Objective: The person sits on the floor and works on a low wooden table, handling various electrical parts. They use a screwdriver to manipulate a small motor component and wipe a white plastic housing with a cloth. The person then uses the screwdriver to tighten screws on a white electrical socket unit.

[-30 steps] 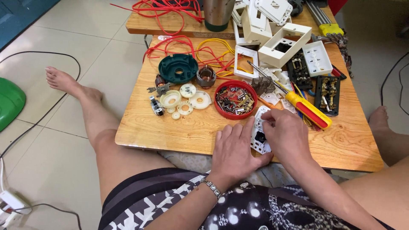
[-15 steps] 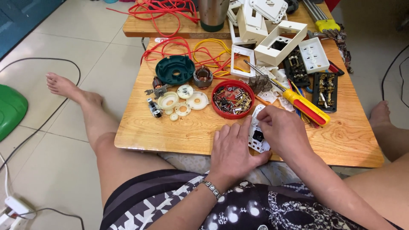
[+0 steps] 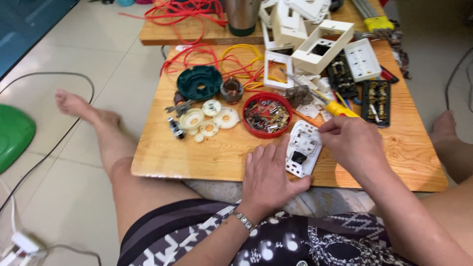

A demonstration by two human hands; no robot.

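— Since the earlier frames, what is different? 
— Very little is changing: both hands are staying on the white switch plate (image 3: 303, 149) at the near edge of the low wooden table (image 3: 162, 157), and the camera view is only shifting a bit.

— What is the left hand doing? 
— The left hand (image 3: 268, 175) is lying flat, fingers spread, pressing on the table beside the plate's left edge, with its thumb reaching under the plate's near corner. A metal bracelet (image 3: 243, 220) is sitting on that wrist.

— And the right hand? 
— The right hand (image 3: 352, 143) is resting at the plate's right edge, fingers pinched together over its top corner. A screwdriver with a yellow and orange handle (image 3: 340, 109) is lying just behind it; I cannot tell whether the fingers are holding anything.

— What is lying around them? 
— A red bowl of small metal parts (image 3: 267, 115) is sitting just behind the plate. To its left, cream plastic discs (image 3: 209, 119) are clustering near a dark green round housing (image 3: 199, 83) and a small motor coil (image 3: 231, 90). Red wire (image 3: 194, 54) and yellow wire (image 3: 241, 51) are looping behind those. White socket frames (image 3: 320, 47) and a black terminal strip (image 3: 377, 101) are lying further right. A steel cup (image 3: 243, 16) is standing on the far table.
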